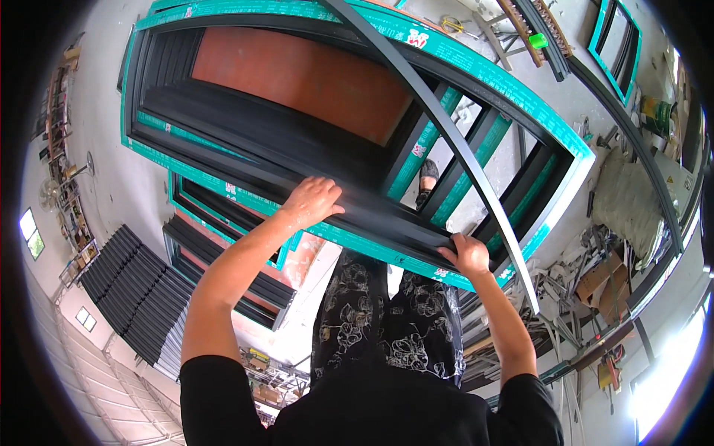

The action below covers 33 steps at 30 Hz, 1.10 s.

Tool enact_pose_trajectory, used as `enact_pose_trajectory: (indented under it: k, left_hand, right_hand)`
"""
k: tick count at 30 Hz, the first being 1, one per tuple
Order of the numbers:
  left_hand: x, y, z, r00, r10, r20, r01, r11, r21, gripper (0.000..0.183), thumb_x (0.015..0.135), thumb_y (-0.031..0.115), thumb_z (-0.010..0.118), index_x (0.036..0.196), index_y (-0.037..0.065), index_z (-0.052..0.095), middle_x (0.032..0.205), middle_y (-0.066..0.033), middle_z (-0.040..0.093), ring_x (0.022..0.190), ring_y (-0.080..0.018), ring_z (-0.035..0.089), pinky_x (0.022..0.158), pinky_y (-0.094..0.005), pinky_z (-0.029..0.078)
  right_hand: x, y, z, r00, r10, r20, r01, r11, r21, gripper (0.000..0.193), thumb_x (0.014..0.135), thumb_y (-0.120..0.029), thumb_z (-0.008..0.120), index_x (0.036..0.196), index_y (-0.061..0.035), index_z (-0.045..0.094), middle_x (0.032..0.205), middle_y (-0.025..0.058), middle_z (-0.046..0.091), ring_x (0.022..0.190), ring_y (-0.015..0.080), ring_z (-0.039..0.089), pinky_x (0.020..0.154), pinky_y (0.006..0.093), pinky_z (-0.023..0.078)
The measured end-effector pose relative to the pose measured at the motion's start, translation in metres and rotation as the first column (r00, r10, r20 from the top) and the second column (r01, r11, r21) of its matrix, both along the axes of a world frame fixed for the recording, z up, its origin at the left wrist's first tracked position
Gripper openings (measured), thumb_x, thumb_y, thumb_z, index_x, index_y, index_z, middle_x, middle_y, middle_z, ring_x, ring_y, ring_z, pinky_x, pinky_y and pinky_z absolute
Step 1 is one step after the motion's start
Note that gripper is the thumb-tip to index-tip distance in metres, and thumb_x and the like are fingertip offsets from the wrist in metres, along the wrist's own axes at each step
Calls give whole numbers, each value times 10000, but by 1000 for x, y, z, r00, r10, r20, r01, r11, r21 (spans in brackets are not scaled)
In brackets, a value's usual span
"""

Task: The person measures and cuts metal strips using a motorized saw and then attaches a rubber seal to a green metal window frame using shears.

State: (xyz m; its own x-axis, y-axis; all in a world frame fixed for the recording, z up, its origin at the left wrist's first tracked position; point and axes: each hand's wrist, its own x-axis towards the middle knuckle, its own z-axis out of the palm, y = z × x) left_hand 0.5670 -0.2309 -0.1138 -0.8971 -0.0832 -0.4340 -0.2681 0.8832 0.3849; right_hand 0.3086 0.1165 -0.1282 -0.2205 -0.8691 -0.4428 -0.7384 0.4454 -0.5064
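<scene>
A stack of black window frames (256, 192) covered in green protective film lies in front of me at waist height. A black profile strip (387, 221), smeared by motion, lies along the inner side of the near frame edge. Curled over the strip is my left hand (312, 202), near the middle of that edge. Farther right, my right hand (468, 256) is closed round the strip's right end, its thumb on the near side. A long dark grey bar (454, 137) lies slantwise over the frames, just right of my right hand.
Stacked black profiles (137, 293) and more frames (223, 260) stand at left. Offcuts and a cardboard box (606, 286) clutter the right side. A green-filmed frame (617, 48) leans at far right. A shod foot (428, 175) shows through the frame opening.
</scene>
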Motion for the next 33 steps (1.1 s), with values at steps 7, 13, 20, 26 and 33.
enact_pose_trajectory:
  k: [7,13,20,26,33]
  left_hand:
    - [-17,1,22,997,72,5,-72,997,2,349,779,371,728,912,81,587,933,-85,581,978,-277,564,916,-407,451]
    - [-54,-46,94,999,1,46,3,996,-85,369,738,328,755,945,57,614,962,-89,606,1007,-274,570,939,-408,442]
    - [-124,4,220,895,-63,-441,-23,982,-187,389,722,269,775,1035,68,657,1128,-77,625,1135,-271,568,1020,-433,401]
    - [-166,60,179,-57,879,-473,-696,304,650,136,962,59,579,1087,21,544,1051,-82,613,936,-156,608,845,-295,523]
    - [-268,109,2,-222,744,630,-365,-663,654,376,869,390,750,939,94,529,784,-16,531,668,-156,522,669,-307,469]
  right_hand:
    - [5,-1,8,992,-83,-98,81,996,-32,522,735,-566,735,800,-63,609,687,92,621,657,302,636,566,407,507]
    - [26,-37,35,987,-157,-30,151,979,-136,463,760,-489,743,903,-70,610,734,101,621,679,314,631,605,415,515]
    - [36,-126,147,983,-175,53,183,942,-282,506,757,-231,754,1204,-88,566,844,74,587,768,257,632,665,367,533]
    - [-37,-26,166,894,-447,-6,439,880,-184,404,783,-295,774,1106,-99,629,857,122,660,773,326,665,674,417,540]
    - [-108,100,195,840,-520,-153,489,849,-200,429,788,-335,773,1078,-53,630,806,157,643,696,360,640,619,430,513]
